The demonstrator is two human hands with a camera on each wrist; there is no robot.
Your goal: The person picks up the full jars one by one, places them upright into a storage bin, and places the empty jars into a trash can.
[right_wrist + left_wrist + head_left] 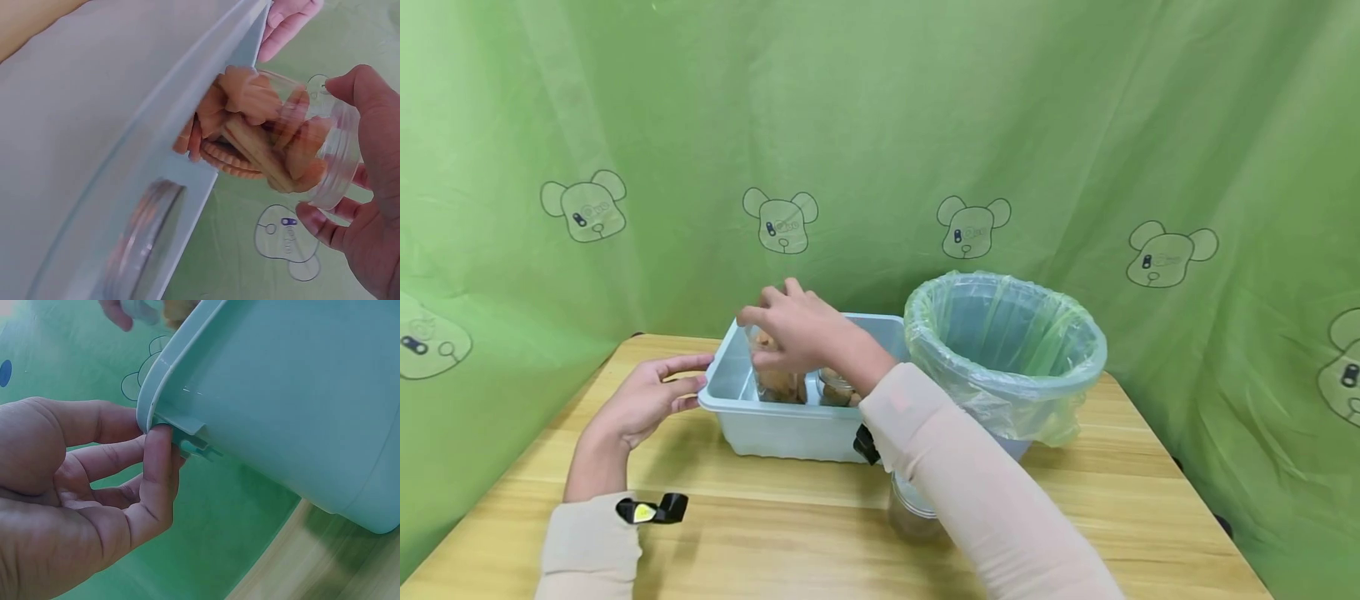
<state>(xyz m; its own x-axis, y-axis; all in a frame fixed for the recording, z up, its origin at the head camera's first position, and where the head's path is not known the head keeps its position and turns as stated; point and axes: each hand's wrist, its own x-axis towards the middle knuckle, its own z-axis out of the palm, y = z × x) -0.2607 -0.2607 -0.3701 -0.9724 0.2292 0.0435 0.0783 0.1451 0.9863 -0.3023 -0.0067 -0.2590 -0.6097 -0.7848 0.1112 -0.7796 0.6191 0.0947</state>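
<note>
Pale blue plastic basin, middle of the head view, has its left edge pinched by my left hand. My right hand grips a clear biscuit jar inside it, not yet released. One second jar sits there already; one lidded jar is outside, lower centre, so I judge the work unfinished.

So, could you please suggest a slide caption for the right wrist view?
The right hand grips a clear jar of biscuits, with another jar inside the light-blue tub.
</note>
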